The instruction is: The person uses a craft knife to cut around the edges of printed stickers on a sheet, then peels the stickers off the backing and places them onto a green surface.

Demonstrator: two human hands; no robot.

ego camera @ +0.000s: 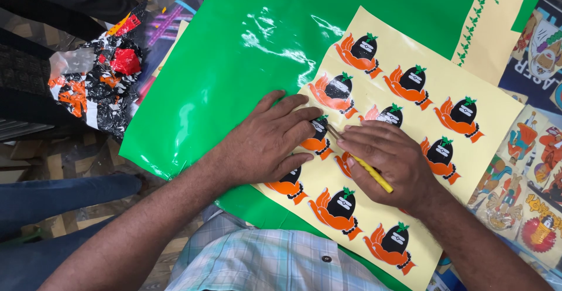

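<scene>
A pale yellow sticker sheet [410, 57] with several orange, black and green stickers lies on a glossy green sheet [246, 51]. My left hand [266, 141] lies flat, fingers spread, pressing the sheet's left edge beside one sticker [319, 136]. My right hand [389, 162] grips a thin yellow-handled cutting tool [374, 177], its metal tip resting on the sheet next to that sticker, close to my left fingertips.
A crumpled heap of black, white, red and orange scrap [96, 80] lies at the left. More printed sticker sheets [533, 168] lie at the right. A second pale sheet with green leaf marks [497, 21] lies top right. Someone's blue-trousered leg [52, 197] is lower left.
</scene>
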